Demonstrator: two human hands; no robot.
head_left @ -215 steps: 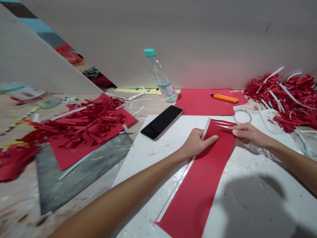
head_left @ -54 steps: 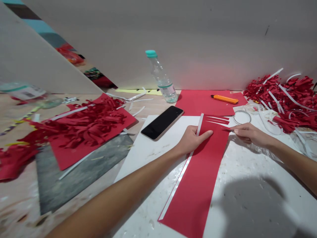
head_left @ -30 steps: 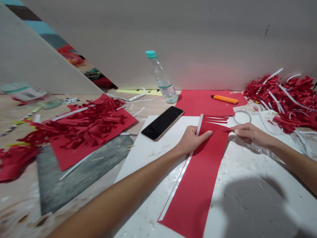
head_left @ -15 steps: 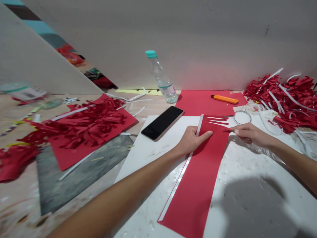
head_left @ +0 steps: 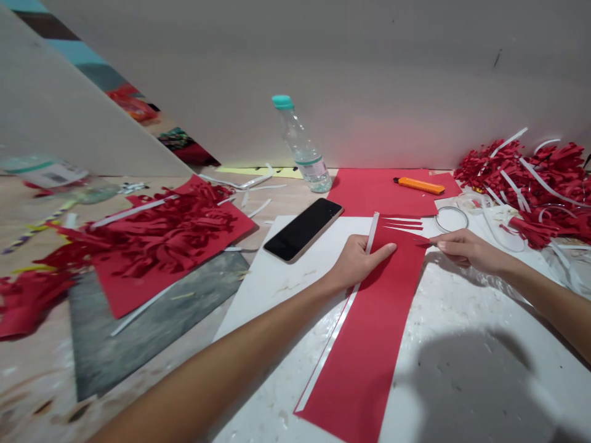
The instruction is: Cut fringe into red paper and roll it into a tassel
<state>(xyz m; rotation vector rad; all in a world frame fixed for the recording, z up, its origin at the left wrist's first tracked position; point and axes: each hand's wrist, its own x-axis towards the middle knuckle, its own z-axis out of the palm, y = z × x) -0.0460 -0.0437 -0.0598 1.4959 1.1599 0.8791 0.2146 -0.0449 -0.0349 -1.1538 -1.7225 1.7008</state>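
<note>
A long red paper strip (head_left: pixel 369 332) with a white tape line (head_left: pixel 332 344) along its left edge lies slanted in front of me. Several narrow slits show near its far end. My left hand (head_left: pixel 362 261) grips the strip by the taped edge, thumb on top and the other fingers hidden underneath. At the strip's right edge, my right hand (head_left: pixel 466 247) is closed in a pinch on a small thin dark pointed piece (head_left: pixel 431 241), blade-like, its tip against the paper. Most of that piece is hidden by the fingers.
A black phone (head_left: pixel 303 229) lies on the white board (head_left: pixel 258 307) left of the strip. Behind stand a bottle (head_left: pixel 307 154) and an orange cutter (head_left: pixel 420 185) on red paper (head_left: pixel 364 191). Fringed red paper piles lie left (head_left: pixel 175 234) and right (head_left: pixel 545 178). A tape roll (head_left: pixel 452 219) is near my right hand.
The loose ends of the cut slits at the strip's far end have shifted slightly. Both hands stay almost in the same place.
</note>
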